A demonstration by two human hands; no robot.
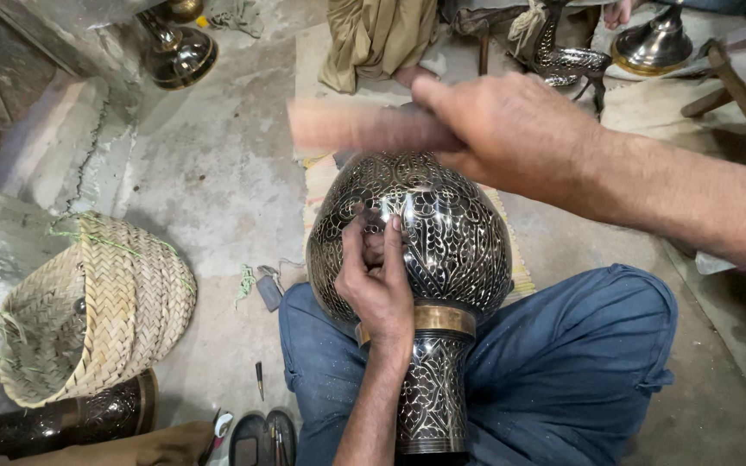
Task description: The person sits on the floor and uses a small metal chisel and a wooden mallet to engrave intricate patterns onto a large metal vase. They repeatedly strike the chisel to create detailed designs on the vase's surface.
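A large engraved metal vase (pixel 442 233), dark with silver patterns and a brass band at the neck, lies across my lap with its round body pointing away from me. My left hand (pixel 377 280) rests on the vase's body, fingers pinched around a small tool that I cannot make out. My right hand (pixel 511 129) is raised above the far end of the vase and grips a wooden mallet (pixel 347 128), which is blurred by motion.
A woven straw basket (pixel 105 311) sits on the concrete floor at left, a dark engraved metal piece (pixel 53 423) below it. Small tools (pixel 259 380) lie by my left knee. Brass vessels (pixel 179 52) and an ornate bird figure (pixel 567 59) stand farther back; another person's foot (pixel 619 12) shows at top.
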